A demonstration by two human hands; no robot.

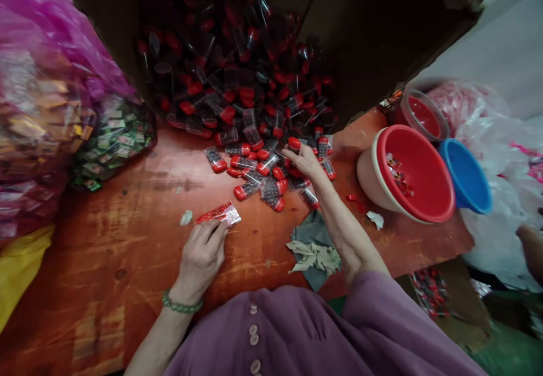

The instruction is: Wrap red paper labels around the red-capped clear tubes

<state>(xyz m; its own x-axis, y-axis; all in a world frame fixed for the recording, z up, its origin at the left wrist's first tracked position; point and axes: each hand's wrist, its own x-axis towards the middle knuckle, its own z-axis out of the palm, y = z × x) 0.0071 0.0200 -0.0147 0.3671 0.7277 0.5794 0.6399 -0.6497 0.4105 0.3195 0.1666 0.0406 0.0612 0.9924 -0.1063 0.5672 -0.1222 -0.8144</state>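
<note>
My left hand, with a green bead bracelet at the wrist, has its fingers closed on the lower edge of a small red and clear packet above the wooden table. At the near right edge of the pile of clear containers with red caps is my right hand. Its thumb and fingers are pinched around one red-capped container. The containers spill onto the table from a tipped cardboard box.
On the right are a red bowl holding small items and a blue bowl. A grey-green cloth lies near the front edge. Bags of packets stand at the left. Another person's hand shows far right.
</note>
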